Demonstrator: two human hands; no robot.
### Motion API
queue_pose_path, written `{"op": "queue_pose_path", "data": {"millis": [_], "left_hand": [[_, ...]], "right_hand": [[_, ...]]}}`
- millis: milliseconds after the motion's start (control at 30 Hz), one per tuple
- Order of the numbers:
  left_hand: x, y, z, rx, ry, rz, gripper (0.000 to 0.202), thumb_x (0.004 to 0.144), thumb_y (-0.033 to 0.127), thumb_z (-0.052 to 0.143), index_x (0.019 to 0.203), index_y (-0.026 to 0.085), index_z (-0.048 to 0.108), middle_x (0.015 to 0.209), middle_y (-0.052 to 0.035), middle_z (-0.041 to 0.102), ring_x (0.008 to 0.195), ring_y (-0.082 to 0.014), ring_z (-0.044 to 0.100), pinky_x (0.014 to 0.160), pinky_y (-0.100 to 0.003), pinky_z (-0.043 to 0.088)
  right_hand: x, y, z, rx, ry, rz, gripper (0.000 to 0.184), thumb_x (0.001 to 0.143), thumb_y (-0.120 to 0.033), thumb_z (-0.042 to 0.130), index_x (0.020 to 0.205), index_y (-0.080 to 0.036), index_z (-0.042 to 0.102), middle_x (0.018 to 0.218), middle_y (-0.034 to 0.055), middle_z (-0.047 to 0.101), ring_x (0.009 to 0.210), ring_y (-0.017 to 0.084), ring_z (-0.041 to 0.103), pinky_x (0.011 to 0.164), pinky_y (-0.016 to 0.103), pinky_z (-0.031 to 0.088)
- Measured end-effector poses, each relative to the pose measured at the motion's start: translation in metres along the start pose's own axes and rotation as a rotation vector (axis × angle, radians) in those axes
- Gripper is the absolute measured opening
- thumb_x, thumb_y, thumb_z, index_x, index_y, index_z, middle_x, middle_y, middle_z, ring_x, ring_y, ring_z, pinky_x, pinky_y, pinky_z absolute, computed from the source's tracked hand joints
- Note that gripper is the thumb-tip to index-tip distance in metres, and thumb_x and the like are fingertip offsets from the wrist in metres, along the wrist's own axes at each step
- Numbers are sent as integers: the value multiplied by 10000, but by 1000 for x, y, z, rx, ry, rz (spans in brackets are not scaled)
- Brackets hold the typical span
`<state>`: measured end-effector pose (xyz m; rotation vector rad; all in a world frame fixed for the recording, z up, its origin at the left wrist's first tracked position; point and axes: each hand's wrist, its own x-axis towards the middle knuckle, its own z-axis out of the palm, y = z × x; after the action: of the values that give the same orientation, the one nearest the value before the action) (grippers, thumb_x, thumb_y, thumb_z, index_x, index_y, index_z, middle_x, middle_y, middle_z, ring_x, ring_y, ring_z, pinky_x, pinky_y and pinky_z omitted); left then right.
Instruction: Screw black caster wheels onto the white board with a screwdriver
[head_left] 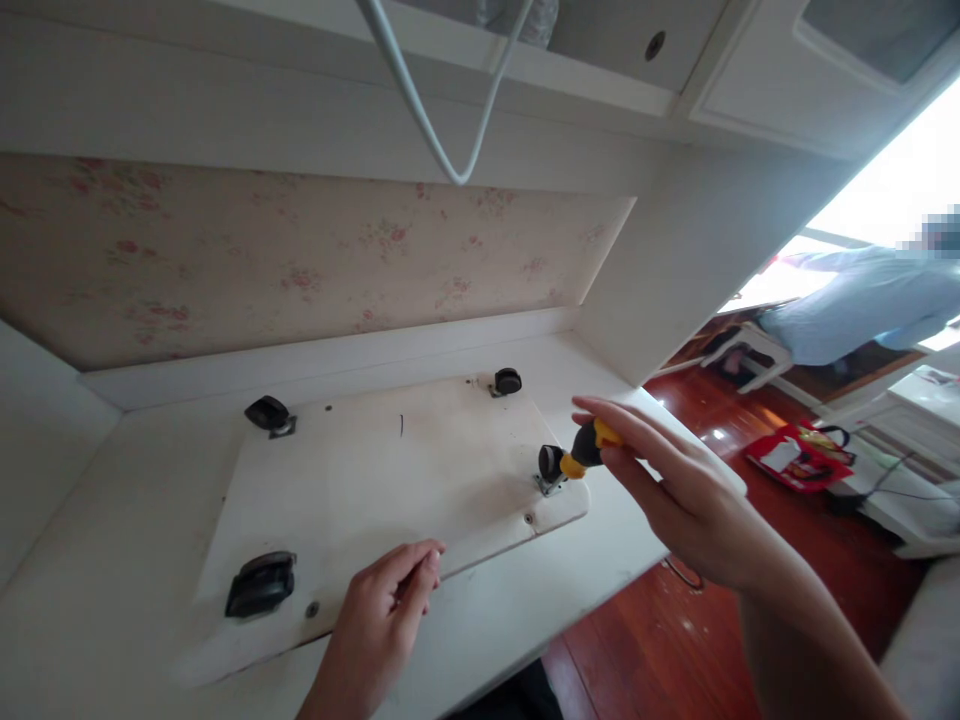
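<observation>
The screwdriver (586,450), short, with a yellow and black handle, was held in the right hand (675,490) at the board's right near corner, its tip hidden against the caster (551,463) mounted there. The grip was a light pinch of fingertips around the handle. The tool looked stiff, light and easy to turn; the ribbed handle is the place to hold it.

The left hand (386,600) rested on the board's near edge with its fingers curled in. Whether it gripped anything could not be told.

The board (390,470), white, flat and rigid, lay on the desk (525,590) with three more casters at its other corners: far right (507,381), far left (267,413) and near left (261,583). It would probably slide unless pressed down.

A flowered wall panel (300,260) stood close behind the board and a white side panel (675,270) just to its right, leaving little room there. The near side of the board lay open. Well right of the board, beyond the desk, another person (862,300) stood on the wooden floor (675,640).
</observation>
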<state>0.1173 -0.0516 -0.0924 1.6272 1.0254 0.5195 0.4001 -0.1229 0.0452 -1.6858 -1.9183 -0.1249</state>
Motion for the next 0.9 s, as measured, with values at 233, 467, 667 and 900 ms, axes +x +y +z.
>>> {"op": "queue_pose_path", "data": {"millis": [233, 467, 667, 900], "left_hand": [[-1, 1, -1, 4, -4, -7, 470, 931, 562, 488, 1074, 189, 734, 769, -31, 669, 652, -155, 603, 593, -205, 520], [-2, 0, -1, 2, -6, -13, 453, 929, 552, 495, 1068, 197, 738, 769, -32, 673, 668, -163, 613, 593, -206, 525], [0, 1, -1, -7, -4, -7, 449, 930, 547, 497, 1064, 192, 738, 782, -35, 683, 657, -157, 613, 600, -205, 530], [0, 0, -1, -7, -13, 17, 426, 938, 529, 499, 1074, 202, 736, 779, -29, 679, 659, -152, 615, 601, -200, 527]], "right_hand": [[-1, 3, 4, -67, 21, 17, 450, 967, -226, 534, 1411, -256, 461, 1266, 105, 584, 1034, 201, 631, 820, 326, 553], [-3, 2, 5, -9, 115, -7, 345, 906, -236, 652, 1240, -276, 576, 1022, 39, 667, 864, 169, 659, 714, 269, 554], [-3, -1, 9, -17, 14, 52, 438, 991, -256, 490, 1423, -252, 419, 1305, 110, 578, 1147, 216, 593, 926, 356, 529], [-4, 4, 15, -71, 183, 113, 347, 884, -322, 680, 1207, -266, 565, 950, 31, 621, 755, 160, 626, 585, 266, 543]]}}
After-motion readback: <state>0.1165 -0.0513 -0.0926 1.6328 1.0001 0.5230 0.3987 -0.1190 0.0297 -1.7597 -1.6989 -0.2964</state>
